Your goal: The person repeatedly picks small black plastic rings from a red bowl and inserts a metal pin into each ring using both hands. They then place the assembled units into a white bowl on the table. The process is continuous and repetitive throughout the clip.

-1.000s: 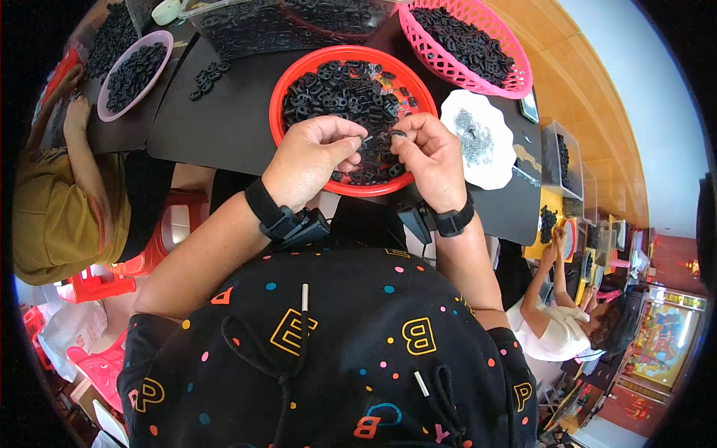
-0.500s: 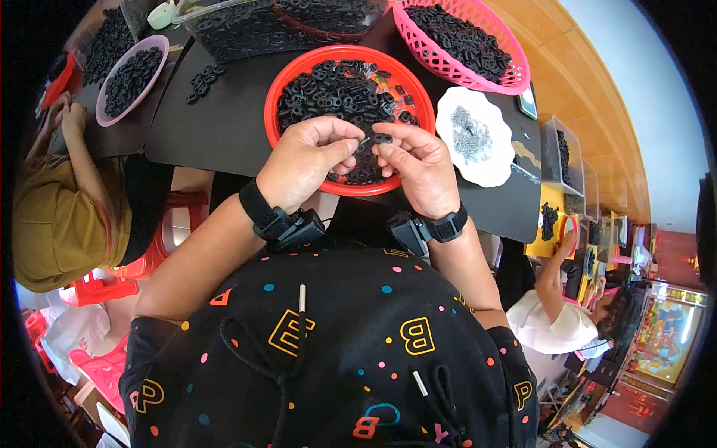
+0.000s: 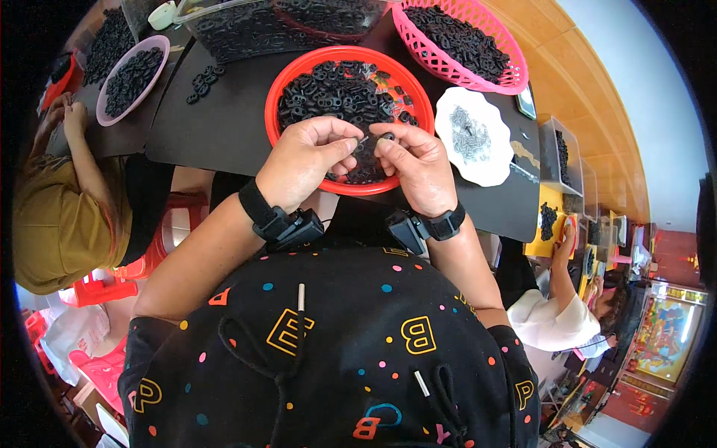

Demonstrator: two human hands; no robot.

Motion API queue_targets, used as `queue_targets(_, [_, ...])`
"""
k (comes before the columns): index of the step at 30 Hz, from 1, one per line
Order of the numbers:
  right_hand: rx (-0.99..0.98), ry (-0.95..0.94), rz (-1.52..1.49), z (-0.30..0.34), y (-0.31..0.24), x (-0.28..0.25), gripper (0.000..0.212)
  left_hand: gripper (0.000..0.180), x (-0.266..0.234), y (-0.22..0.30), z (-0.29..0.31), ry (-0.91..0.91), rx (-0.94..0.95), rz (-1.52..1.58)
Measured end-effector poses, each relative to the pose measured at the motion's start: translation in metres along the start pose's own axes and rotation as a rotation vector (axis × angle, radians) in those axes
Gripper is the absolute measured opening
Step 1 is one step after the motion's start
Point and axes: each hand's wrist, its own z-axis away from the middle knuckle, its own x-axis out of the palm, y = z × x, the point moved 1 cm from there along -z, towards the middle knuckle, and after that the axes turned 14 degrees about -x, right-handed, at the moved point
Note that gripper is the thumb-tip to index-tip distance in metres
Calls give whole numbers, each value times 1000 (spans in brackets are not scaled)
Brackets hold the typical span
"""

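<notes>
Pinches slim silvery pin [image 3: 364,139], left hand [image 3: 306,155] | black plastic oval [image 3: 387,136], right hand [image 3: 418,166] | over round red plastic basin [image 3: 272,106], toward near edge, presumably catching drops

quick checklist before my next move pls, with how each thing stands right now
1. Right hand has a black part between thumb and finger: ok.
2. Left hand has a tiny silvery piece at its fingertips: ok.
3. That piece is firmly gripped and the right way round: cannot tell, too small.
4. Both hands are over the red basin: ok.
5. White plate of small metal pieces stands beside the basin, on the right: ok.
6. Co-worker's hands at the left are clear of the basin: ok.
</notes>
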Motion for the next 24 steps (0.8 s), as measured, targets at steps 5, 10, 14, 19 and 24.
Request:
queue_targets(5, [23, 3, -12, 1, 0, 2, 23, 16, 0, 0, -2, 4, -9, 31])
queue_targets(10, [33, -57, 5, 0, 4, -2, 20, 16, 0, 1, -1, 10, -19, 37])
queue_targets(14, [58, -45, 0, 0, 2, 0, 18, 17, 0, 1, -2, 5, -13, 9])
queue_targets(19, [62, -18, 2, 1, -1, 1, 21, 17, -1, 0, -3, -5, -5, 17])
queue_targets(24, [15, -29, 88, 3, -2, 3, 26, 17, 0, 1, -1, -3, 1, 8])
